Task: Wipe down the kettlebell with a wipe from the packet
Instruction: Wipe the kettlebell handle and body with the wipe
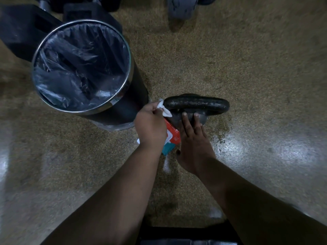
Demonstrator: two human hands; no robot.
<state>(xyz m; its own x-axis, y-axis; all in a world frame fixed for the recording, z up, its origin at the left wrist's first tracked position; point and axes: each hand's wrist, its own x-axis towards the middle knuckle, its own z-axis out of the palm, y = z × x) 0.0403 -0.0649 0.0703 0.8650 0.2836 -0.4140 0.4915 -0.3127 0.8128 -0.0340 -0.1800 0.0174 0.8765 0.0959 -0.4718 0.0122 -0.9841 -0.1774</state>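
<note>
Inspection of the work in hand: the kettlebell (196, 103) stands upright on the speckled floor (247, 68), its handle running across in front of the person, just beside the black wall of a waste bin (136, 92). The left hand (150, 124) has its fingers curled round a bunched white wipe (163, 108) and pinches it against the left end of the handle. That is the end nearest the bin, which I judge is where the used wipe is meant to go. The right hand (192, 144) lies flat, its fingers (184, 119) straight and slightly spread, pressed on the body of the weight just under the handle. It grips nothing; its job appears to be to steady the weight against the rubbing. The packet (172, 137), red and teal, lies on the floor between the two hands, touching or very nearly touching the base of the weight and partly hidden by the left wrist (whether its flap is open I cannot tell). It seems to have been left close by for a second sheet. The top of the handle shows a wet sheen along its length, so in my judgement the handle is largely covered. The round body, mostly hidden beneath the handle and the right hand, cannot be assessed. Risk noted: the damp handle may be slippery if lifted.
</note>
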